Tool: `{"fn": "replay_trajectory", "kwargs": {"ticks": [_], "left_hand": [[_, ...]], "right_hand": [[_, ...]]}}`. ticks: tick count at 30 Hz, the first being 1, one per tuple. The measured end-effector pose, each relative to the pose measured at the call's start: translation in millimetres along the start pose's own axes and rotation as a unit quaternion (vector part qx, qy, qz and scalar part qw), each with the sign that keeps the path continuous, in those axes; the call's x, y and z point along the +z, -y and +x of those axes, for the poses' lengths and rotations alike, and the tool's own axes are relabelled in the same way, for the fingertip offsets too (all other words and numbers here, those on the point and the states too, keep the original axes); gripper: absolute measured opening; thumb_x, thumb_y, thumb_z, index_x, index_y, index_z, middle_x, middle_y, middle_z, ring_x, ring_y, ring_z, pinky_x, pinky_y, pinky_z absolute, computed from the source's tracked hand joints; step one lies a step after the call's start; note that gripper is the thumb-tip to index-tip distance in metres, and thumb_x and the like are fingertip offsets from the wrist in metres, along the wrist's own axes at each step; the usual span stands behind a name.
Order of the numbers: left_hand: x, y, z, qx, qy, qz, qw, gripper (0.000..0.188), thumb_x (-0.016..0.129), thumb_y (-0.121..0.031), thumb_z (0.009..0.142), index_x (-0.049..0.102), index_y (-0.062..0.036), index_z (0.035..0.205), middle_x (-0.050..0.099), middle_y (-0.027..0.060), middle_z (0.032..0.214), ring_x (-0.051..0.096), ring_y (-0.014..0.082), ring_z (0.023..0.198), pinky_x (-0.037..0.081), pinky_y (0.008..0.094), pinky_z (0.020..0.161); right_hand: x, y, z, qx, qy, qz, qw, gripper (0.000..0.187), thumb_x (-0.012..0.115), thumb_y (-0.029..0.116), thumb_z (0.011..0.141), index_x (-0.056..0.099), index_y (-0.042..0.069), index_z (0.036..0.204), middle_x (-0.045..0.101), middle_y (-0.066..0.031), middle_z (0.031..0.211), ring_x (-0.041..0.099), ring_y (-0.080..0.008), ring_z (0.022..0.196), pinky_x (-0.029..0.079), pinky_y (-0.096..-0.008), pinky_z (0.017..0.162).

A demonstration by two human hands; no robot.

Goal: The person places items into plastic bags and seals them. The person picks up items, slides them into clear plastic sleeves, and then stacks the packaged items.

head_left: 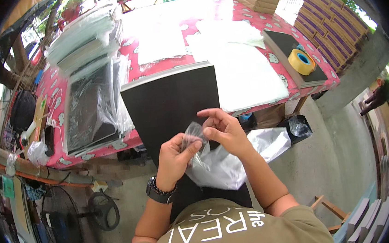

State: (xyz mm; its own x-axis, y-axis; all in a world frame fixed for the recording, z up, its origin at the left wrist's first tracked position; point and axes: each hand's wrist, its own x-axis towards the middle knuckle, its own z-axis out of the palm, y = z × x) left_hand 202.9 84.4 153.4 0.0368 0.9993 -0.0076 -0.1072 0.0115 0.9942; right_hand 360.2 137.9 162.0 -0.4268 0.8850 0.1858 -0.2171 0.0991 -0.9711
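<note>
A thin clear plastic bag (227, 174) hangs from my hands and trails down to the right in front of my body. My left hand (175, 156) is closed, pinching the bunched top of the bag between thumb and fingers. Just right of it, my right hand (227, 131) has its fingers curved and parted from the thumb, and the thumb tip lies by the plastic. Behind both hands a thick stack of black boards (173, 95) leans at the table's front edge, partly hidden by my hands and the bag.
On the pink patterned table (129, 48) lie white sheets (241, 75), plastic-wrapped black boards (89, 107) and a tape roll (301, 61) on another black stack. Stacked cartons (330, 28) rise at the far right. A black fan (60, 219) stands at the lower left.
</note>
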Motion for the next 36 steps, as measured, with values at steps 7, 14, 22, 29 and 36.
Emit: {"fn": "replay_trajectory", "kwargs": {"ticks": [7, 14, 22, 29, 36], "left_hand": [[1.2, 5.0, -1.4, 0.026, -0.049, -0.075, 0.996, 0.016, 0.063, -0.013, 0.078, 0.058, -0.0017, 0.087, 0.054, -0.0047, 0.064, 0.041, -0.0006, 0.049, 0.029, 0.0149, 0.041], [-3.9, 12.9, 3.4, 0.024, -0.062, -0.166, 0.984, 0.014, 0.062, -0.011, 0.078, 0.057, -0.0023, 0.087, 0.055, -0.0019, 0.073, 0.046, 0.001, 0.061, 0.036, 0.0149, 0.051], [2.1, 6.5, 1.6, 0.049, -0.061, -0.124, 0.989, 0.013, 0.061, -0.012, 0.079, 0.055, -0.0031, 0.085, 0.056, -0.0019, 0.075, 0.049, 0.0037, 0.068, 0.039, 0.018, 0.06], [-8.3, 32.9, 3.5, 0.072, -0.068, -0.043, 0.994, 0.013, 0.056, -0.015, 0.083, 0.056, -0.0028, 0.081, 0.052, -0.0033, 0.072, 0.046, 0.0025, 0.067, 0.037, 0.0177, 0.059], [-1.6, 25.2, -4.6, 0.007, -0.036, -0.293, 0.956, 0.014, 0.057, -0.014, 0.082, 0.056, -0.0024, 0.075, 0.054, -0.0013, 0.075, 0.048, 0.0047, 0.064, 0.038, 0.0189, 0.06]], "right_hand": [[0.4, -10.4, -4.7, 0.035, 0.008, -0.102, 0.994, 0.016, 0.066, 0.015, 0.074, 0.06, 0.001, 0.078, 0.058, -0.0019, 0.07, 0.05, -0.0066, 0.064, 0.041, -0.0217, 0.058], [10.7, -15.8, -8.9, 0.008, 0.01, -0.175, 0.984, 0.018, 0.068, 0.016, 0.071, 0.059, 0.001, 0.074, 0.057, -0.0029, 0.068, 0.05, -0.0078, 0.065, 0.04, -0.0232, 0.06], [15.1, -9.9, -9.5, -0.03, 0.038, -0.211, 0.976, 0.015, 0.061, 0.014, 0.077, 0.056, 0.0, 0.076, 0.055, -0.0073, 0.069, 0.052, -0.0163, 0.066, 0.04, -0.0277, 0.061], [14.9, -20.3, -5.1, -0.177, 0.037, -0.365, 0.913, 0.013, 0.054, 0.012, 0.079, 0.053, 0.0, 0.072, 0.05, -0.0118, 0.066, 0.049, -0.0284, 0.068, 0.038, -0.0356, 0.065], [19.1, -23.9, -5.9, -0.207, -0.012, -0.393, 0.896, 0.009, 0.055, 0.007, 0.076, 0.053, 0.0, 0.071, 0.052, -0.0124, 0.066, 0.049, -0.0303, 0.066, 0.039, -0.0381, 0.063]]}}
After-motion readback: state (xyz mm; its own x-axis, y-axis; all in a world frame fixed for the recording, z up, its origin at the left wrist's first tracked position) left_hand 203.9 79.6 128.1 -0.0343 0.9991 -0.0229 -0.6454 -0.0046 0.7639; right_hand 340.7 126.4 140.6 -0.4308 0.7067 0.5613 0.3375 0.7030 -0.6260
